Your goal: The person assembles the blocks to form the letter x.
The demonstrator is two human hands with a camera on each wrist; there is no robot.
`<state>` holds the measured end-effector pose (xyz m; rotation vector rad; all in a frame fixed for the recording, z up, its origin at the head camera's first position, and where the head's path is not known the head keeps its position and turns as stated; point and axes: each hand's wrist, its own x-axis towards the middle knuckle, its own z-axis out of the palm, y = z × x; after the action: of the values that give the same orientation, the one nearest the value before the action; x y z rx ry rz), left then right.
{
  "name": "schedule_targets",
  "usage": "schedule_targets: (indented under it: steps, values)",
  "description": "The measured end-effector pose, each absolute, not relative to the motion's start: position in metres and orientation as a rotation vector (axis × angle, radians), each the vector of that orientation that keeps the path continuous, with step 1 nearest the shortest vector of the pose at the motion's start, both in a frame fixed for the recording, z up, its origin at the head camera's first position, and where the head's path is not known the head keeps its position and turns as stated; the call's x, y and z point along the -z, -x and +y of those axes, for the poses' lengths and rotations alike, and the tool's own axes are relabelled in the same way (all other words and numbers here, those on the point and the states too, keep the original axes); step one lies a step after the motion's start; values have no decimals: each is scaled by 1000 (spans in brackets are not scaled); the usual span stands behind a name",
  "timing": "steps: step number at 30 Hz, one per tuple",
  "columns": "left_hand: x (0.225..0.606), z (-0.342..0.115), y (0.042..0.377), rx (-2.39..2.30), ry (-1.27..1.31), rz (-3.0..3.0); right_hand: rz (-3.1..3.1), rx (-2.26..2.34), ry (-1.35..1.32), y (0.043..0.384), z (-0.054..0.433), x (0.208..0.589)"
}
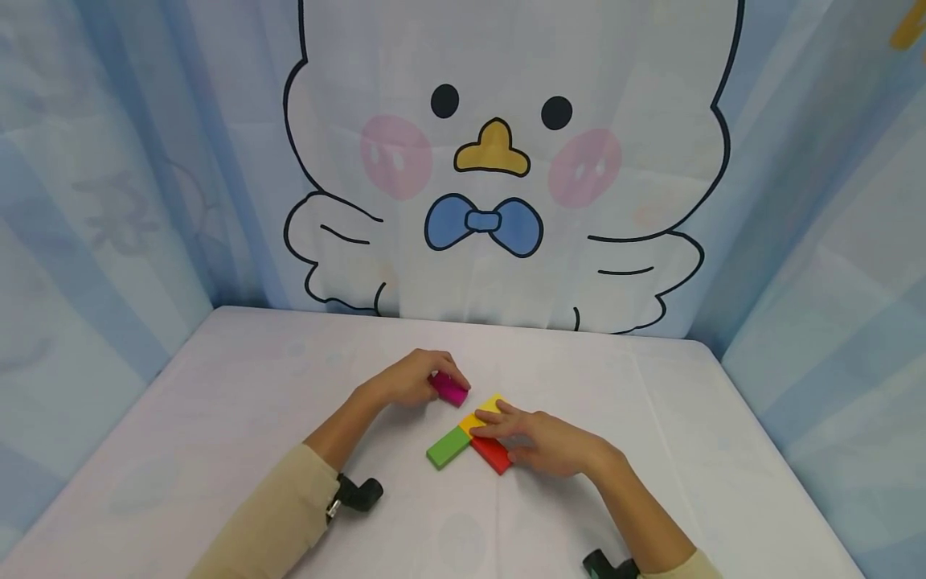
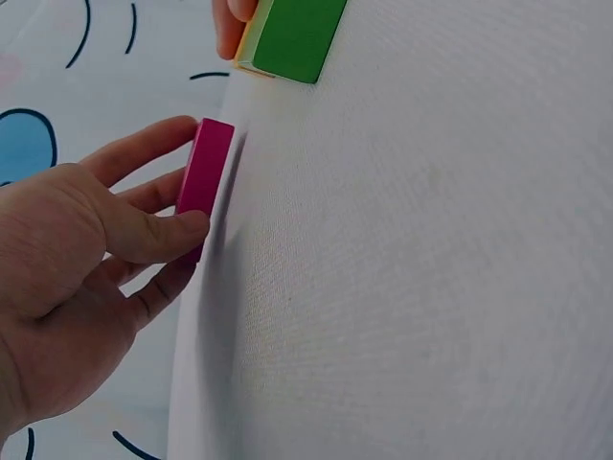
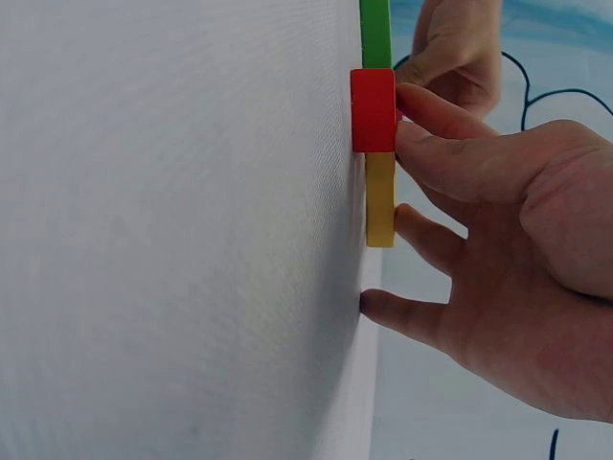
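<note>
My left hand (image 1: 415, 378) pinches a magenta block (image 2: 203, 172) between thumb and fingers, close over the table. To its right on the table lie a green block (image 1: 447, 448), a yellow block (image 1: 493, 402) and a red block (image 1: 493, 455), set together. Green and yellow run in one slanting line, while red juts out from their side toward the near right. My right hand (image 1: 550, 441) reaches over the yellow and red blocks with spread, fairly straight fingers. Its thumb is at the red block's edge, and the fingers partly hide the yellow block.
A white cloth covers the table (image 1: 174, 466). Behind it hangs a curtain (image 1: 499, 281) with a cartoon bird, and pale blue curtains stand at both sides. Dark wrist cameras (image 1: 360, 494) sit by both sleeves, low over the table.
</note>
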<state>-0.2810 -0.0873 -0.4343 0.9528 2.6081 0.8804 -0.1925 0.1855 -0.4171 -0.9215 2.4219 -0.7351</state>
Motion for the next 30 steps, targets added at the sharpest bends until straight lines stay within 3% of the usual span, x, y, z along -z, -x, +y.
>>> schedule_targets:
  steps: [30]
  values:
    - [434, -94, 264, -939, -1003, 2497, 2443, 702, 863, 193, 184, 419]
